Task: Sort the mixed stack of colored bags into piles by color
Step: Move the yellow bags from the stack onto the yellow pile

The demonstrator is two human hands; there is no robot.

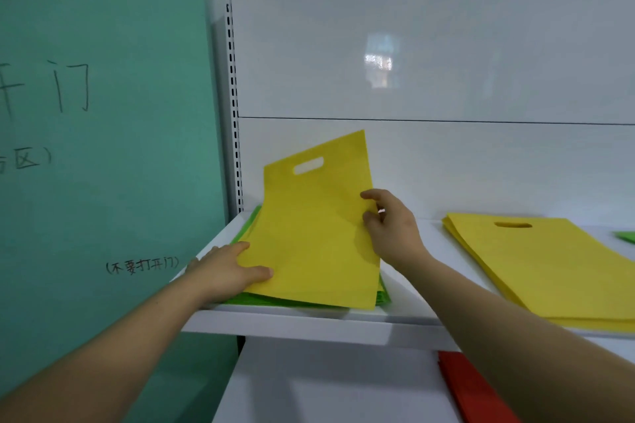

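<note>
Bright, soft, even light is washing over the whole view, and the yellow bag [316,223] is showing flat and saturated. Above and right of the bag, a pale blurred reflection is glinting off the glossy back panel [446,45]. The right hand [391,230] is casting only a faint shadow on the bag. Below the bag, darker shade is pooling beneath the shelf [309,323]. Left of the bag, the slotted upright [234,106] is bowing with lens distortion, and fine detail is looking slightly soft throughout.

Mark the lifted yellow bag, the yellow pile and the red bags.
lifted yellow bag [309,233], head view, middle of its face.
yellow pile [556,268], head view, top bag's face.
red bags [472,393], head view, visible upper surface.
</note>
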